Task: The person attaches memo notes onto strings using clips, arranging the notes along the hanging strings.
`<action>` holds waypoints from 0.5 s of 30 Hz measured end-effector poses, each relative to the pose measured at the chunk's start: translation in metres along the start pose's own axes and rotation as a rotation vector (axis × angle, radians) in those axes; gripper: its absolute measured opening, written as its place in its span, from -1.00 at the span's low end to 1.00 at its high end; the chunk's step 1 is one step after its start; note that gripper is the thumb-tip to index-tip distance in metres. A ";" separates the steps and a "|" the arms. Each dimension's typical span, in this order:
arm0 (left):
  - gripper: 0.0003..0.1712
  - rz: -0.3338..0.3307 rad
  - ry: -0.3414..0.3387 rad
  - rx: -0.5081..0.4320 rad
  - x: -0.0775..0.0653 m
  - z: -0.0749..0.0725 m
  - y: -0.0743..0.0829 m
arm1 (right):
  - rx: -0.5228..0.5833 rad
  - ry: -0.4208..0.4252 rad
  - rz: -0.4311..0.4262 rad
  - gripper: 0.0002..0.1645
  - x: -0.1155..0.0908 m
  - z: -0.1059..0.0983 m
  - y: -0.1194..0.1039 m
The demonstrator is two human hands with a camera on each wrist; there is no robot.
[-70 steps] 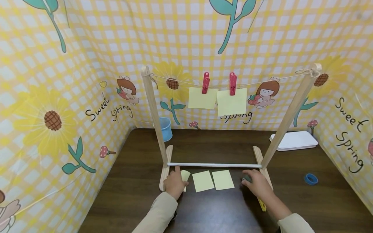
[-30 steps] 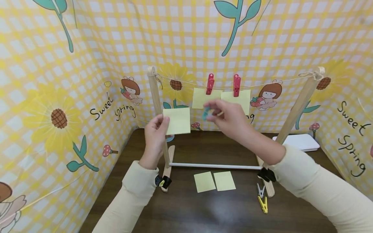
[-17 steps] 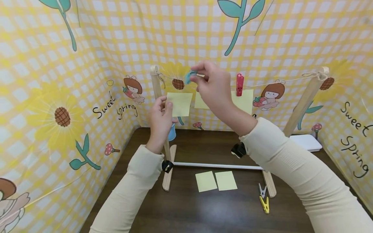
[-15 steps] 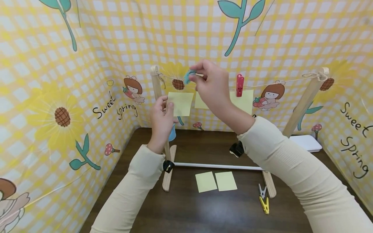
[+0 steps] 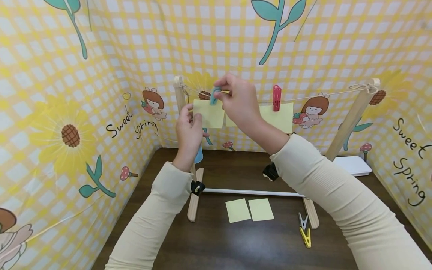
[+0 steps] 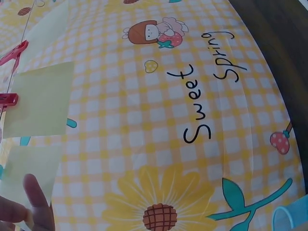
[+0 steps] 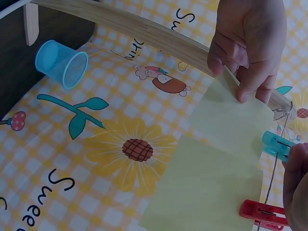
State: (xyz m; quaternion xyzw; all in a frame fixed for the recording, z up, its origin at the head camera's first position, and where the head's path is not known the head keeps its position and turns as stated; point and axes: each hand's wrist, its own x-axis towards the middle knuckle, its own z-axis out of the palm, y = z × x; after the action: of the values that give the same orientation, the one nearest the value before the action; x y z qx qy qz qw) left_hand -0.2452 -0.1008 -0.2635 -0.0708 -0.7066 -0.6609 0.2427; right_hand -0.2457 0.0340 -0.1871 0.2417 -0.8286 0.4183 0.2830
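My right hand pinches a small blue-green plastic peg. My thumb and fingers are close together, with just the peg between them. I can't tell how wide the peg's mouth is. My left hand holds a thin, pale yellow square of paper by its left side, with my thumb flat on the front and fingers behind.

The peg's long way goes up and down with a little lean. Its mouth points down, over the top edge of the paper, right at the thin brown string. I can't tell if it bites the paper. The paper hangs flat below the string, near the string's left end, with its top edge close to level.

The peg sits at my right fingertips, and the paper is just to the right of my left thumb. Farther right along the string hang two more pale yellow papers, each with a shiny red plastic peg. Well below the string, two flat yellow squares lie on the dark brown table.
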 end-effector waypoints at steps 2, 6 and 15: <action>-0.68 0.001 -0.002 -0.022 0.000 0.000 0.000 | 0.003 -0.017 0.012 -0.80 0.000 0.000 0.000; -0.69 0.019 -0.006 -0.050 0.001 0.001 -0.001 | 0.018 -0.071 0.027 -0.71 0.000 0.000 0.000; -0.67 0.037 -0.025 -0.056 0.000 0.001 -0.003 | 0.062 -0.199 0.120 -0.41 -0.004 -0.003 0.001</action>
State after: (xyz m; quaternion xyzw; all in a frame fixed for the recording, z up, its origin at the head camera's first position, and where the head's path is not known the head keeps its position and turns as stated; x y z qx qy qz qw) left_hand -0.2470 -0.1001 -0.2661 -0.0988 -0.6894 -0.6750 0.2439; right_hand -0.2428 0.0375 -0.1890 0.2405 -0.8522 0.4340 0.1662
